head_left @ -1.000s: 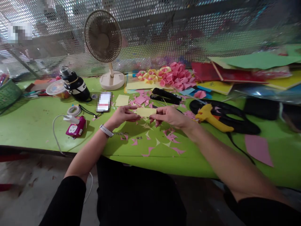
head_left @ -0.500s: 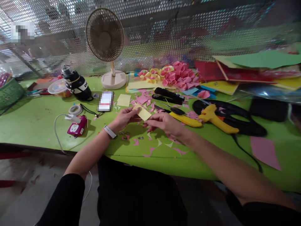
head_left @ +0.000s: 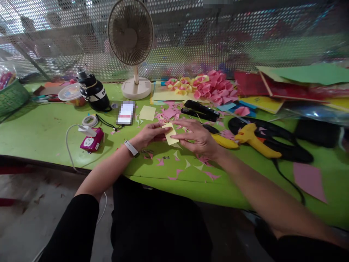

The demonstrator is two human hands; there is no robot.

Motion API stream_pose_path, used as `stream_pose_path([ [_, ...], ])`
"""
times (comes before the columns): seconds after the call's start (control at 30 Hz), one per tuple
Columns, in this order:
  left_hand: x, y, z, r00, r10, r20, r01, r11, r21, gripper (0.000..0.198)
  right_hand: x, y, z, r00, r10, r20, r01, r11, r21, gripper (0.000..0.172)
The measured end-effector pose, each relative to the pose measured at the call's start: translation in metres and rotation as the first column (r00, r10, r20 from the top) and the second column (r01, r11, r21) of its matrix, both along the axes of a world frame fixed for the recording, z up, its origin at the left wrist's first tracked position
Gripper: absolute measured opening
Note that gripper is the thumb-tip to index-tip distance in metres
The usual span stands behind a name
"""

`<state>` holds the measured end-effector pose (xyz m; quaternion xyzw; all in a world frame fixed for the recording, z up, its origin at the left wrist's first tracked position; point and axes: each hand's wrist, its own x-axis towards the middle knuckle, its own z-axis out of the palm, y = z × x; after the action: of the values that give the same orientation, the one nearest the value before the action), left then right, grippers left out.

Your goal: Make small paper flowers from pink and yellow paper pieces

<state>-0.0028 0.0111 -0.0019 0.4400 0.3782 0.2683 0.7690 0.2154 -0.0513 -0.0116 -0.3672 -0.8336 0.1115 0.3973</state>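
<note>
Between my hands, above the green table, is a small rectangular piece of yellow paper point(head_left: 170, 134). My left hand point(head_left: 150, 134), with a white band at the wrist, pinches its left edge. On the right, the fingers of my right hand point(head_left: 195, 137) grip the paper's other side. Pink paper scraps point(head_left: 178, 173) and pale yellow offcuts point(head_left: 188, 163) lie beneath and in front of the hands. Beyond them are a square of yellow paper point(head_left: 147, 112) and a black stapler point(head_left: 200, 110).
A yellow glue gun point(head_left: 256, 140) rests at right on a black mat. Folded pink paper flowers point(head_left: 216, 87) are heaped at the back, near a fan point(head_left: 136, 88). At left stand a black bottle point(head_left: 95, 95), a phone point(head_left: 125, 112) and a purple power adapter point(head_left: 91, 142).
The yellow paper has turned more upright and looks narrower. My right hand has moved up beside it, its fingers now stretched over its right side. The view has shifted slightly.
</note>
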Motion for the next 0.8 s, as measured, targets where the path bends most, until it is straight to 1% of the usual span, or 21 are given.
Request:
stream_pose_path([
  [0.07, -0.001, 0.001, -0.001, 0.999, 0.002, 0.038, -0.001, 1.000, -0.021, 0.028, 0.001, 0.002, -0.003, 1.000, 0.018, -0.014, -0.017, 0.997, 0.078, 0.028],
  [0.13, -0.001, 0.002, -0.003, 0.998, 0.005, 0.061, -0.003, 1.000, -0.026, 0.037, 0.002, 0.003, -0.005, 0.999, 0.039, -0.031, -0.035, 0.992, 0.122, 0.029],
  [0.23, 0.000, 0.000, -0.004, 0.999, -0.008, 0.046, 0.007, 1.000, 0.024, 0.042, 0.000, 0.003, -0.005, 0.998, 0.038, -0.043, -0.033, 0.992, 0.118, 0.026],
  [0.33, 0.002, -0.002, -0.006, 0.999, -0.043, -0.014, 0.045, 0.988, 0.148, 0.046, -0.005, 0.000, -0.004, 0.995, 0.015, -0.103, -0.012, 0.999, 0.035, 0.016],
  [0.43, 0.003, -0.005, -0.007, 0.994, -0.093, -0.054, 0.104, 0.958, 0.266, 0.050, -0.013, -0.005, -0.004, 0.975, -0.071, -0.212, 0.047, 0.992, -0.119, 0.008],
  [0.53, 0.003, -0.005, -0.009, 0.987, -0.159, -0.024, 0.158, 0.931, 0.329, 0.054, -0.018, -0.007, -0.008, 0.921, -0.182, -0.345, 0.082, 0.955, -0.284, 0.018],
  [0.6, 0.002, -0.005, -0.010, 0.981, -0.194, -0.008, 0.184, 0.917, 0.353, 0.057, -0.019, -0.006, -0.011, 0.889, -0.236, -0.393, 0.094, 0.933, -0.347, 0.024],
  [0.7, 0.002, -0.005, -0.012, 0.974, -0.226, -0.004, 0.212, 0.907, 0.363, 0.061, -0.019, -0.003, -0.013, 0.882, -0.277, -0.382, 0.121, 0.915, -0.384, 0.028],
  [0.8, 0.002, -0.004, -0.014, 0.970, -0.243, 0.000, 0.226, 0.902, 0.367, 0.060, -0.018, -0.001, -0.013, 0.885, -0.284, -0.368, 0.131, 0.911, -0.390, 0.028],
])
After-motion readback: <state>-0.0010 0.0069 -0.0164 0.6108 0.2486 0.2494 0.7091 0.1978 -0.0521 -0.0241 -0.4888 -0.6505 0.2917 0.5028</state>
